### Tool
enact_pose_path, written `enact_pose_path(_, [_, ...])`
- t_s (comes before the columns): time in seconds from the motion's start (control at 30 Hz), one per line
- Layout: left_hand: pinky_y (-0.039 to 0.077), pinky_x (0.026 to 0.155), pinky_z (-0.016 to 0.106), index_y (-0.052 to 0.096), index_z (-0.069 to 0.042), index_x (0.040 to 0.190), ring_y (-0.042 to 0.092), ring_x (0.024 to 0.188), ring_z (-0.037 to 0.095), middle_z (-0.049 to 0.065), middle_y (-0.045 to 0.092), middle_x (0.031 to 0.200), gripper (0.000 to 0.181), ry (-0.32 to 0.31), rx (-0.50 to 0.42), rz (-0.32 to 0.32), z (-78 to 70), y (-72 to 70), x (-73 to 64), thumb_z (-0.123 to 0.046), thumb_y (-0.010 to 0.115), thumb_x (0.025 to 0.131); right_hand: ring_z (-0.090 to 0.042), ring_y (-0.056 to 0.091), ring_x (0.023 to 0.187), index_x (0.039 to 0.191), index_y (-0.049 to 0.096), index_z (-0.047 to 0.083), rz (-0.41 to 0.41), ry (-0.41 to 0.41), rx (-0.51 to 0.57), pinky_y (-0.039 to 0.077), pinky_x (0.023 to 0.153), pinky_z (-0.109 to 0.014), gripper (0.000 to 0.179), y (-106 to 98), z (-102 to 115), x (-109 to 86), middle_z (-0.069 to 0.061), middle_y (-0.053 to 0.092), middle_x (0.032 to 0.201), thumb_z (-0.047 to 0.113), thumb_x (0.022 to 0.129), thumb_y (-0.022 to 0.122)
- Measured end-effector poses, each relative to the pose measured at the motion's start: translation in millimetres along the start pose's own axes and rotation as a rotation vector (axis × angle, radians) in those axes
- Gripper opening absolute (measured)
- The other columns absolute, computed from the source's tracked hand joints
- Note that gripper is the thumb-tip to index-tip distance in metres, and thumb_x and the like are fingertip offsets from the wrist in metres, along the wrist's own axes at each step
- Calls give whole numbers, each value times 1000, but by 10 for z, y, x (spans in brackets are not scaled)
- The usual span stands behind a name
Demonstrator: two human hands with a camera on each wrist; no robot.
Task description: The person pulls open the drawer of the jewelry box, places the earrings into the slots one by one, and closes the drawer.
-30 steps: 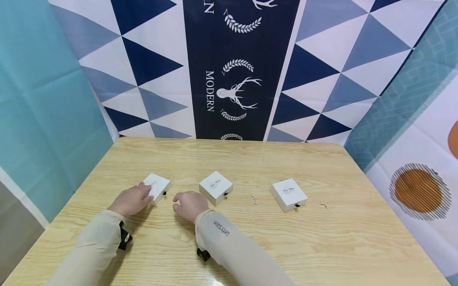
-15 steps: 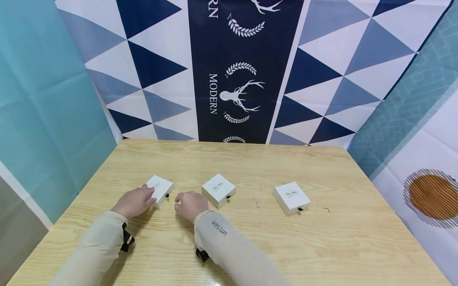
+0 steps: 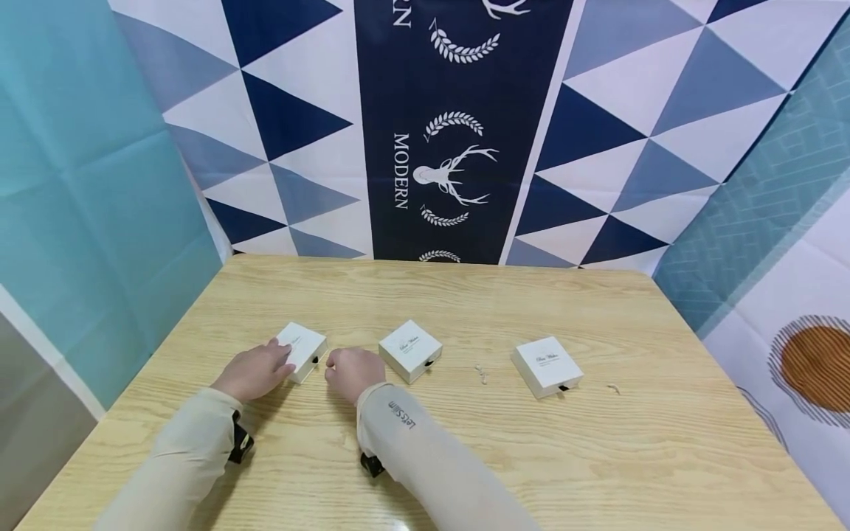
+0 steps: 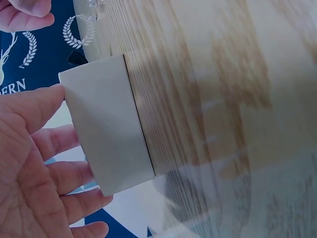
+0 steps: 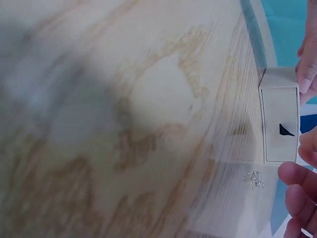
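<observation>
A small white drawer gift box (image 3: 302, 345) with black lettering and a black pull tab (image 5: 285, 130) lies on the table at the left. My left hand (image 3: 255, 371) grips it, the thumb at its near edge and the other fingers along its far side, as the left wrist view shows. Just right of the tab end, my right hand (image 3: 355, 375) has bent fingers with nothing visible between them. In the right wrist view its thumb and fingertips come close to the drawer front. A small sparkly piece of jewellery (image 5: 255, 179) lies on the table by those fingertips.
Two more white boxes stand on the wooden table (image 3: 531, 457), one in the middle (image 3: 410, 349) and one at the right (image 3: 547, 365). A little sparkly piece (image 3: 481, 375) lies between them, a thin curved one (image 3: 614, 388) farther right. Patterned cloth (image 3: 438, 133) hangs behind.
My right hand has come slightly closer to the left box's tab end, its fingers more bent. The left hand stays on the box. The whole head view has shifted a little.
</observation>
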State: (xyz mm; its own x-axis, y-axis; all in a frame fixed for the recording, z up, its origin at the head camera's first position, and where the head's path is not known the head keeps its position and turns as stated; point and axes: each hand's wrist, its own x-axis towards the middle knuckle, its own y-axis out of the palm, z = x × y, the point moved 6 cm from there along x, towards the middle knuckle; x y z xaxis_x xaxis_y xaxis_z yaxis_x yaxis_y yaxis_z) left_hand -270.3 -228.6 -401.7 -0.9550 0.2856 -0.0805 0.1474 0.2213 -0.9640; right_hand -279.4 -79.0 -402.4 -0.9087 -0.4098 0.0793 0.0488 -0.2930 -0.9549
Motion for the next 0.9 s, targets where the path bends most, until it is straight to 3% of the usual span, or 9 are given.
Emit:
enact_pose_path(0.4, [38, 96, 58, 51, 11, 130, 43, 122, 51, 38, 44, 132, 47, 7, 13, -7, -1, 28, 29, -22, 54, 97, -7, 53, 57, 83, 76, 19, -27, 45, 15, 41, 51, -25, 12, 61, -85, 50, 9, 66, 70, 20, 88, 65])
enact_pose_path(0.63, [39, 96, 57, 52, 12, 129, 44, 122, 50, 37, 46, 130, 46, 36, 23, -17, -7, 20, 38, -21, 54, 97, -6, 58, 63, 87, 77, 21, -31, 68, 25, 45, 54, -26, 11, 98, -80, 96, 11, 70, 79, 21, 87, 66])
enact_pose_path(0.8, [39, 95, 57, 51, 12, 129, 45, 120, 51, 39, 44, 131, 46, 19, 24, -17, -13, 9, 16, -21, 54, 97, -8, 65, 77, 93, 76, 22, -19, 65, 30, 49, 63, -28, 12, 117, -27, 114, 11, 72, 89, 23, 88, 66])
enact_pose_path(0.9, [39, 95, 57, 51, 12, 129, 46, 120, 51, 39, 43, 131, 46, 11, 25, -21, -3, 8, 3, -21, 54, 97, -9, 65, 76, 94, 76, 22, -24, 63, 19, 48, 62, -27, 12, 127, 10, 128, 11, 72, 89, 24, 88, 66])
